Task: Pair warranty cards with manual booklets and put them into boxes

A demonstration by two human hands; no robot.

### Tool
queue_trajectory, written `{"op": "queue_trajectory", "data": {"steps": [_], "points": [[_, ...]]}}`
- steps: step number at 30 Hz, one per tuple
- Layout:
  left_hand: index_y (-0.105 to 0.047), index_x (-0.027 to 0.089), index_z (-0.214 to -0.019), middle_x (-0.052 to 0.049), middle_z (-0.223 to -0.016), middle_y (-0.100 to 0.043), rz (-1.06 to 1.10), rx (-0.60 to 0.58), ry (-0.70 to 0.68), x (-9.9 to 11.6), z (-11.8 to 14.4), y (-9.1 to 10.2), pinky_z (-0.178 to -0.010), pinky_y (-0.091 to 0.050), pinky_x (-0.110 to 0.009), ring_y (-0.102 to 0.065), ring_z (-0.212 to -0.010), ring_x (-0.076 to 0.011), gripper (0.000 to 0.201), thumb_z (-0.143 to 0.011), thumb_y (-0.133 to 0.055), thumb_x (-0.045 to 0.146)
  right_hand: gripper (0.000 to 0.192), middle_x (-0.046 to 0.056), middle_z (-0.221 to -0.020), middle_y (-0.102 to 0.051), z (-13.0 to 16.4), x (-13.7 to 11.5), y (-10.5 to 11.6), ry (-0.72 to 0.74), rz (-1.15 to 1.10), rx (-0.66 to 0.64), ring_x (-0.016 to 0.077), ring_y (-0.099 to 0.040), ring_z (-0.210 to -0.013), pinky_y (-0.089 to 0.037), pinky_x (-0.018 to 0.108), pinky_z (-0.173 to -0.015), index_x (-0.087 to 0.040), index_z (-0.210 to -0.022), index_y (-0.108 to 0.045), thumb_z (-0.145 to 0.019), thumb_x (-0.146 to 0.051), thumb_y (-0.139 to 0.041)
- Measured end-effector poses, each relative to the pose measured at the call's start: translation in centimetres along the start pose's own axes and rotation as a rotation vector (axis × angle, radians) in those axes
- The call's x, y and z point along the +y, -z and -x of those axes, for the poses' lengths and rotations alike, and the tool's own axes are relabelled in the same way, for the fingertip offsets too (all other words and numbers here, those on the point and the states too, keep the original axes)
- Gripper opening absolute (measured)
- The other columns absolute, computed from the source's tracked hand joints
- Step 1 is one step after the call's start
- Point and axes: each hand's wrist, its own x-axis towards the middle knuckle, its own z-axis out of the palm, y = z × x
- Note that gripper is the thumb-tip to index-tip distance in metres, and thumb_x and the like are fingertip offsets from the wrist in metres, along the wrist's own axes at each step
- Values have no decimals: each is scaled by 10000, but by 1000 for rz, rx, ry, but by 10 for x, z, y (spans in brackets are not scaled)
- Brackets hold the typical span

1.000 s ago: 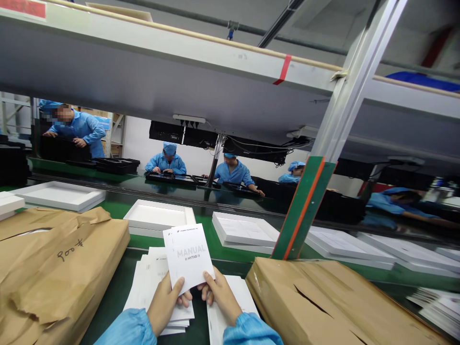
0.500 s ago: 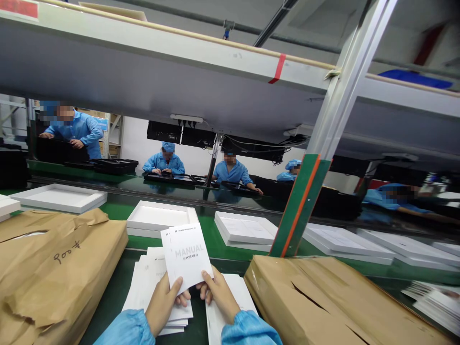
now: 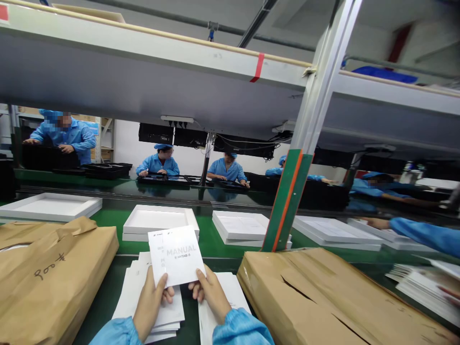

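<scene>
Between my two hands I hold white printed manuals (image 3: 179,268), one overlapping another, the front one reading "MANUAL". My left hand (image 3: 151,302) is closed on the lower left edge, thumb on top. With thumb and fingers, my right hand (image 3: 212,292) pinches the lower right corner. Under my left hand lies a stack of white booklets (image 3: 125,292), its edges uneven. A second white stack (image 3: 204,321) lies beneath my right hand and is partly hidden by it. Just beyond the manuals, an open white box (image 3: 158,218) rests on the green conveyor.
Brown paper packages flank me, one at left (image 3: 82,268) and one at right (image 3: 287,287). More white boxes (image 3: 240,225) line the conveyor. A green-and-orange post (image 3: 287,201) rises at right. A co-worker's sleeve (image 3: 424,232) reaches in there. An overhead shelf (image 3: 161,62) spans above.
The two manuals have spread further apart sideways, showing more of the rear one. My view has shifted slightly to the right. A co-worker's arm has come in at the right.
</scene>
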Motion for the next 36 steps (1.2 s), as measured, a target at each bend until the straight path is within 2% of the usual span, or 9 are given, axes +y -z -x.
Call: {"op": "queue_trajectory", "data": {"steps": [4,8,12,15,17,22,27,31,36], "points": [[-334,173,-840,37,-489,-519,-5,38,10,6,-23,15,-405,-361,-207,-484,-401,-105,283,-694,-395,408,512,-10,-488,-520,0,0,3,-26,-184,73,70,-455,-353,-286,157,-314,-134,-890,-400,-609,-561,-421],[-345,167,-844,17,-574,-561,-67,32,89,22,-69,27,-453,-381,-185,-522,-464,-86,168,-716,-402,260,480,-4,-498,-529,-2,1,6,-14,-301,125,69,-454,-358,-285,162,-326,-139,-871,-413,-610,-541,-445],[-369,129,-840,2,-561,-552,-87,147,149,32,-126,34,-472,-389,-172,-531,-466,-71,97,-743,-369,131,478,1,-485,-538,-4,4,7,-38,-297,112,67,-458,-360,-284,152,-325,-144,-868,-404,-601,-536,-464],[-411,104,-836,-6,-590,-545,-73,218,214,31,-160,45,-478,-393,-176,-529,-490,-68,99,-760,-363,147,517,-3,-466,-535,-8,8,8,-51,-276,96,65,-452,-351,-278,148,-316,-147,-858,-394,-566,-566,-474],[-442,96,-860,-13,-670,-544,-55,248,284,28,-173,54,-499,-410,-199,-521,-533,-69,155,-767,-372,199,548,-8,-454,-529,-11,9,8,-64,-268,87,67,-448,-344,-269,149,-308,-151,-857,-388,-540,-590,-475],[-450,121,-954,-42,-886,-510,10,242,422,23,-182,69,-607,-439,-280,-512,-716,-106,253,-757,-396,269,544,-7,-473,-533,-11,7,8,-78,-228,46,66,-454,-359,-272,153,-318,-157,-847,-389,-535,-594,-480],[-435,129,-990,-57,-966,-485,79,218,499,23,-188,70,-677,-422,-329,-496,-808,-137,276,-752,-404,266,525,-8,-477,-527,-8,3,6,-75,-187,25,74,-455,-373,-279,163,-327,-152,-863,-406,-555,-570,-486],[-430,132,-998,-59,-975,-481,165,234,466,20,-192,62,-683,-420,-333,-495,-815,-139,280,-752,-404,264,473,-8,-493,-525,-4,-3,5,-66,-175,31,81,-460,-391,-289,172,-341,-143,-884,-401,-609,-522,-474],[-418,132,-1009,-60,-969,-483,244,328,319,18,-183,54,-661,-429,-322,-501,-794,-134,292,-757,-391,277,370,-6,-509,-532,1,-10,1,-38,-139,42,72,-453,-401,-296,171,-356,-137,-870,-412,-671,-446,-455]]}}
